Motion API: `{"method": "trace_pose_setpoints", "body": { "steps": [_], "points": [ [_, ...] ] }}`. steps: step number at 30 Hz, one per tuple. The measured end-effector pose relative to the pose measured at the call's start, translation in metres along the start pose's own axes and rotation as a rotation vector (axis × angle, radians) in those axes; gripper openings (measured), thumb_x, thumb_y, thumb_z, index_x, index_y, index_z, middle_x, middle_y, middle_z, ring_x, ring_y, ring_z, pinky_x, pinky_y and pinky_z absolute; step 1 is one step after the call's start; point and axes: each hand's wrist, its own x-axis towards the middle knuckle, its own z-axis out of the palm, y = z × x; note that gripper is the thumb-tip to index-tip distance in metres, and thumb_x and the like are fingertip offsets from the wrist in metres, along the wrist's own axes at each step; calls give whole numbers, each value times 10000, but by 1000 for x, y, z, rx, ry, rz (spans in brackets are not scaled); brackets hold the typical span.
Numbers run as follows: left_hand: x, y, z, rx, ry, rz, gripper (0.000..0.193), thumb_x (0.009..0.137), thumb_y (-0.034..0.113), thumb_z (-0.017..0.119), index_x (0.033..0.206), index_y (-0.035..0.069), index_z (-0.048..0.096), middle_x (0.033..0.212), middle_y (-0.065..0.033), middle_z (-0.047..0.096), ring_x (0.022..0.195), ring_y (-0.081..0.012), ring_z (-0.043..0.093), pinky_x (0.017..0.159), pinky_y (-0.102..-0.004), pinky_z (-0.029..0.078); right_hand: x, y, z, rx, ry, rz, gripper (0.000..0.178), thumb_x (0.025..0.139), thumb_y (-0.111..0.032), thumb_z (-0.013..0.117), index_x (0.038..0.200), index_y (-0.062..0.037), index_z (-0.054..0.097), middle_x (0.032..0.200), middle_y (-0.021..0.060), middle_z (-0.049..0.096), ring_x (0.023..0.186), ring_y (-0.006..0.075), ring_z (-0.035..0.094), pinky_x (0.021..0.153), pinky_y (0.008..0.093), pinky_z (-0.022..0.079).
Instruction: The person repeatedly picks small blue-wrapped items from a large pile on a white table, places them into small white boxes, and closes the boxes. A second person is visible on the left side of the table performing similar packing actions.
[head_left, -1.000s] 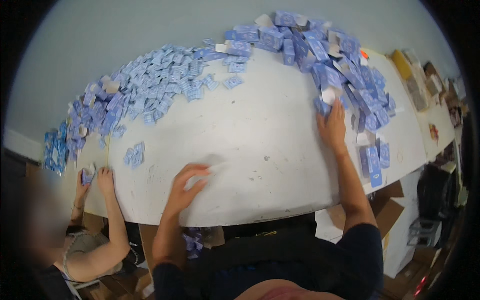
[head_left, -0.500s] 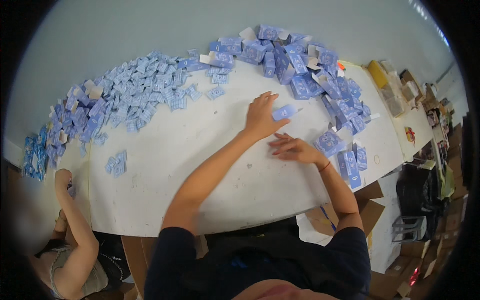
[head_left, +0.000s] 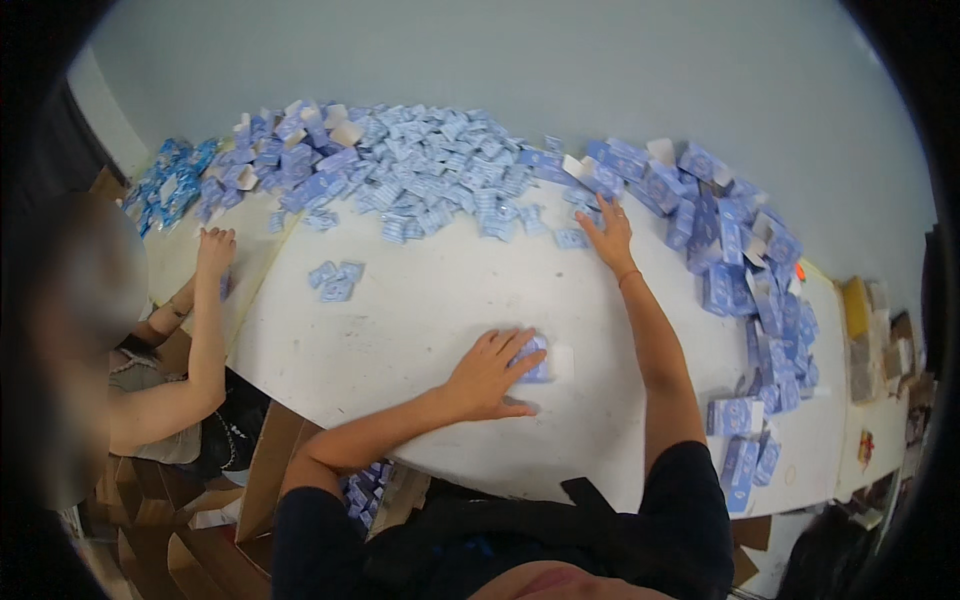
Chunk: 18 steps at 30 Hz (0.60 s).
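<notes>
My left hand [head_left: 490,372] lies over a small purple-blue carton [head_left: 536,362] on the table. Its fingers cross the carton's top and the thumb sticks out below; a white flap points right. Farther off, my right hand [head_left: 612,242] is stretched out with its fingers apart, beside a few loose light-blue sachets [head_left: 572,238] and a carton with an open white flap [head_left: 598,178]. Nothing shows in its grasp. Left of it spreads a big heap of light-blue sachets [head_left: 440,150].
Purple-blue cartons [head_left: 705,230] are piled along the back and right. Several sachets [head_left: 337,280] lie apart at left. More cartons [head_left: 300,160] and bright blue packs [head_left: 175,180] lie far left. A co-worker's hand [head_left: 215,250] is at the left of the table [head_left: 400,300].
The view has swung left. My left hand has brought the carton nearer to me and leftward. My right hand has gone from beside it out to the sachets at the back.
</notes>
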Motion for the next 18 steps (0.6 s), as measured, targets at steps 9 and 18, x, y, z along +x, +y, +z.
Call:
{"method": "trace_pose_setpoints", "body": {
  "steps": [9, 18],
  "points": [
    [-17, -74, -4, -539, 683, -409, 747, 635, 122, 860, 1193, 3, 377, 1171, -186, 523, 1104, -330, 535, 910, -403, 456, -30, -126, -2, 261, -465, -385, 759, 630, -512, 834, 1206, -79, 595, 1132, 122, 551, 1061, 317, 485, 937, 428, 380],
    [-9, -76, -2, -838, 647, -785, 669, 653, 111, 876, 1104, 36, 388, 1148, -125, 524, 1034, -220, 552, 877, -343, 479, -72, -102, -77, 698, -533, 265, 156, 892, -182, 665, 840, -67, 574, 790, 32, 561, 758, 174, 540, 623, 310, 440]
  ]
}}
